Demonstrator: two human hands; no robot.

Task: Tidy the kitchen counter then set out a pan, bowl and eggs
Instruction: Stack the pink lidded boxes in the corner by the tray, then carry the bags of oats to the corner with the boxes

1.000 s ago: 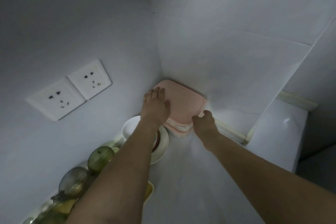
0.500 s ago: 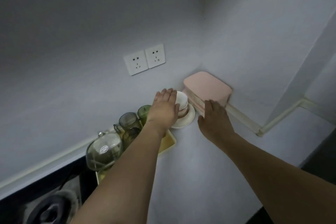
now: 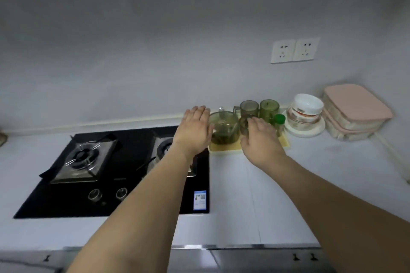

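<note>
A yellow tray point(image 3: 226, 152) sits on the white counter point(image 3: 277, 195) against the back wall, carrying a glass teapot point(image 3: 224, 126), green glass mugs point(image 3: 269, 107) and a green-capped jar point(image 3: 279, 119). My left hand point(image 3: 195, 128) hovers at the tray's left end beside the teapot, fingers straight, holding nothing. My right hand point(image 3: 261, 139) reaches over the tray's front, fingers extended toward a small glass; contact is unclear. To the right stand stacked white bowls point(image 3: 307, 106) on a plate. No pan or eggs are in view.
A black two-burner gas hob point(image 3: 99, 162) fills the counter's left part. Two stacked pink-lidded containers point(image 3: 355, 111) stand in the right corner. Wall sockets point(image 3: 294, 50) sit above the tray. Bare counter lies in front of the tray and bowls.
Both hands left the pink containers and bowls and moved left to the tray of glassware. The view pulled back and swung left, revealing the hob.
</note>
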